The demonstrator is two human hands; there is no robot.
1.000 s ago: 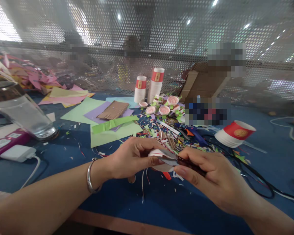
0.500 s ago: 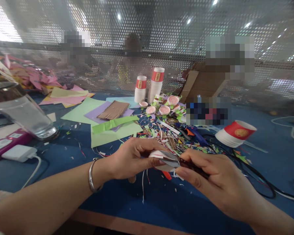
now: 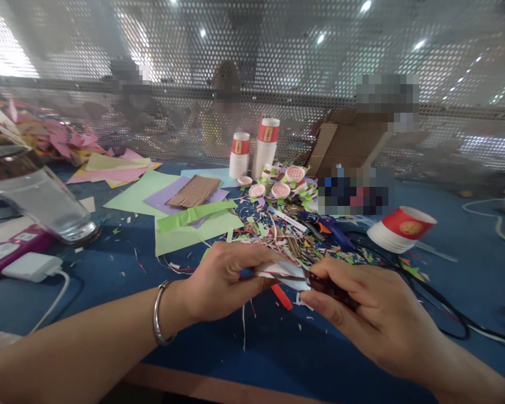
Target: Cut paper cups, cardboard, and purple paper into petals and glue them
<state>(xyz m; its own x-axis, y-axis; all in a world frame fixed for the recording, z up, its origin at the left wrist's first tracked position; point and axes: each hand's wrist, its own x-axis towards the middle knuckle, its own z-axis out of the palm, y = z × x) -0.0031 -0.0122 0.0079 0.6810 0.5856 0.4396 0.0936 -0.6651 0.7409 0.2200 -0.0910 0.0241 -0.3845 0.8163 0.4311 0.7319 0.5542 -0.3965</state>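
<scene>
My left hand (image 3: 223, 278), a silver bangle on its wrist, pinches a small white paper cup piece (image 3: 278, 270) with red trim, held just above the blue table (image 3: 109, 269). My right hand (image 3: 362, 308) is closed round dark-handled scissors (image 3: 320, 280). The blades meet the white piece. Thin paper strips hang from the piece between my hands.
Coloured paper scraps litter the table behind my hands. Green and purple sheets (image 3: 185, 216) lie further left. A glass jar (image 3: 37, 196) and a white charger (image 3: 29, 266) are at the far left. Stacked red-and-white cups (image 3: 265, 147) stand at the back; one stack (image 3: 399, 227) lies at the right by black cables.
The white piece has flattened and turned slightly in my left hand, and both hands have shifted a little lower. The scissors have stayed on the piece.
</scene>
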